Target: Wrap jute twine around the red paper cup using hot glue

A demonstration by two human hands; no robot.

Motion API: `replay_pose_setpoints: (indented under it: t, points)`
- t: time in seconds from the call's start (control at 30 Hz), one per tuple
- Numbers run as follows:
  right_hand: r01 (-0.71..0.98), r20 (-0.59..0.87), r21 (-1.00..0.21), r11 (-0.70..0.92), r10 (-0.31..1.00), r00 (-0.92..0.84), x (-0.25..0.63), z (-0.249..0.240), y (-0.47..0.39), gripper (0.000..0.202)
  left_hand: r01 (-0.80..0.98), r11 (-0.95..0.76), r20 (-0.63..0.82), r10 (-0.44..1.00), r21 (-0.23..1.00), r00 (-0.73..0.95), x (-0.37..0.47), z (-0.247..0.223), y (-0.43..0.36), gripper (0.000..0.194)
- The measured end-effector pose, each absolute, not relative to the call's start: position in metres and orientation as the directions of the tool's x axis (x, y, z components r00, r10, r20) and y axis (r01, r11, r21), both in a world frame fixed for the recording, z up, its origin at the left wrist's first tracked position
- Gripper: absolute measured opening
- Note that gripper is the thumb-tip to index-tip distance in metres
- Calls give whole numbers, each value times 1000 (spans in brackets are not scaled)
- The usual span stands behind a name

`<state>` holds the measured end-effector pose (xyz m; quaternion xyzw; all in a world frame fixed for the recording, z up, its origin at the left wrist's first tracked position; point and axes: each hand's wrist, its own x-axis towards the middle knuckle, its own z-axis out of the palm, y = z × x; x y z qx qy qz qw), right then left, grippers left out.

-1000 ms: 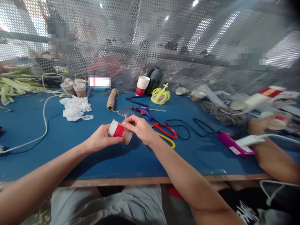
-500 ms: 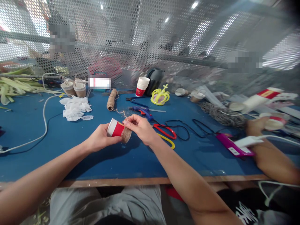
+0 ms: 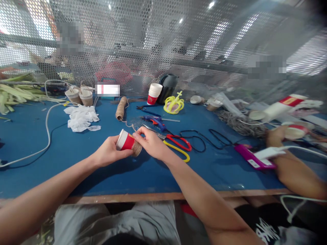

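Note:
A red and white paper cup [image 3: 126,142] lies tilted on its side in my left hand [image 3: 109,151], which grips it near the rim. Brown twine [image 3: 137,148] is wound in tight rows around the cup's base end. My right hand [image 3: 150,141] pinches at the twine on the cup's upper side, thumb and forefinger together. From there a loose strand runs back to the twine spool [image 3: 121,108], lying on the table beyond the cup. Scissors with red and yellow handles [image 3: 178,142] lie just right of my right hand, partly hidden by it.
Behind are a blue glue gun [image 3: 157,121], pliers [image 3: 148,109], a yellow crown-shaped piece [image 3: 173,104], stacked cups [image 3: 154,93] and a dark kettle [image 3: 168,86]. White gloves [image 3: 81,117] lie left. At right are a purple power strip [image 3: 252,158] and another person's arm [image 3: 293,163].
My right hand has shifted slightly down and closer along the cup, uncovering more of the scissors. The loose strand now hangs lower. My left hand keeps its grip.

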<state>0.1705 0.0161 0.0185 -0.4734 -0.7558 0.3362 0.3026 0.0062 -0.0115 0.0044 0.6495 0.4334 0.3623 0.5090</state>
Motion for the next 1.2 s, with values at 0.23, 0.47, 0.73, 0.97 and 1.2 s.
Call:
replay_pose_setpoints:
  t: [0.23,0.47,0.73,0.97,1.2]
  points:
    - [549,227,-730,407,902,-367,169,20,13,19,189,-106,35,938,976,345,2,6,-10,27]
    - [584,292,-665,465,882,-370,168,14,16,17,-32,158,-134,914,987,383,3,14,-3,23]
    - [621,374,-572,536,844,-385,167,14,16,13,-35,250,-223,910,968,351,11,17,8,14]
    - [606,341,-612,508,861,-376,170,12,18,11,-47,185,-162,938,982,305,17,3,7,13]
    - [334,91,-910,245,905,-415,165,16,23,16,61,119,-133,912,991,387,16,4,-6,14]
